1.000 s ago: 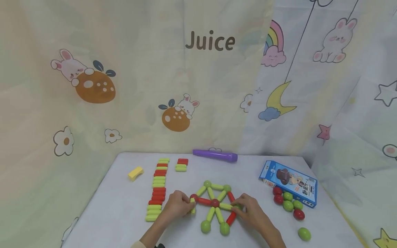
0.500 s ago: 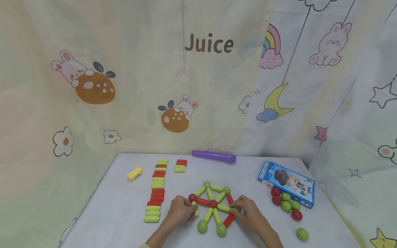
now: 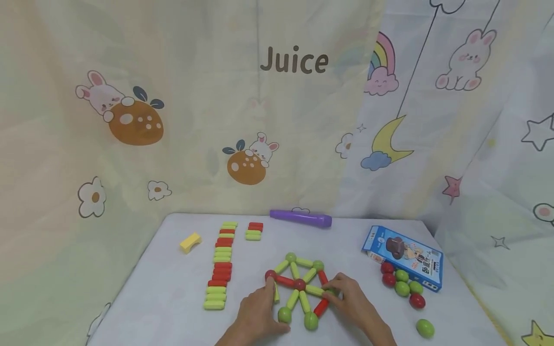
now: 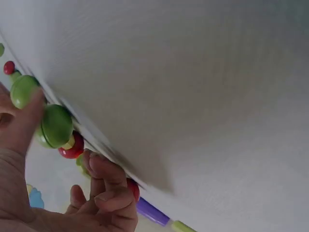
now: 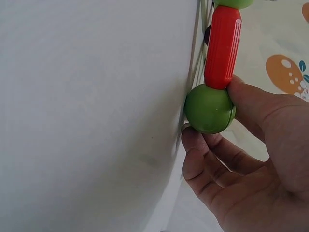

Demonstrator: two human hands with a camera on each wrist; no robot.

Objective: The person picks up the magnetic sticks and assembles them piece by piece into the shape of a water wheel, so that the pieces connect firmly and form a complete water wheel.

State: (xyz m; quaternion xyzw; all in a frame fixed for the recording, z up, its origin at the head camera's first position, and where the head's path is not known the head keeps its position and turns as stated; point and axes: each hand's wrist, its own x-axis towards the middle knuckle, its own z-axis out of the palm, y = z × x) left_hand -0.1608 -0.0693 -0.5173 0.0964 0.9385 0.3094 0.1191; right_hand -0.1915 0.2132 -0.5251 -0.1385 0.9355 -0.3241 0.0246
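A wheel-like frame of green and red rods and balls lies on the table, with a red ball [image 3: 299, 285] at its centre. My right hand [image 3: 352, 302] pinches a green ball [image 5: 208, 110] on its right side, which has a red rod [image 5: 223, 47] joined to it. At the left side, my left hand [image 3: 258, 311] spreads its thumb and fingers. Its fingers lie by the outer red ball [image 3: 270, 275] and its thumb is below the lower-left green ball [image 3: 284, 315]. A yellow-green rod [image 3: 277, 293] beneath the red ball is partly hidden by that hand.
Left of the frame runs a column of red and green rods [image 3: 221, 277], with a yellow block [image 3: 190, 242] beyond. A purple microphone-shaped stick [image 3: 301, 218] lies at the back. On the right are a blue box [image 3: 407, 254] and several loose balls [image 3: 402, 288].
The left hand has let go of the yellow-green rod and spread, its thumb moving toward me to the lower-left green ball. The right hand keeps its hold.
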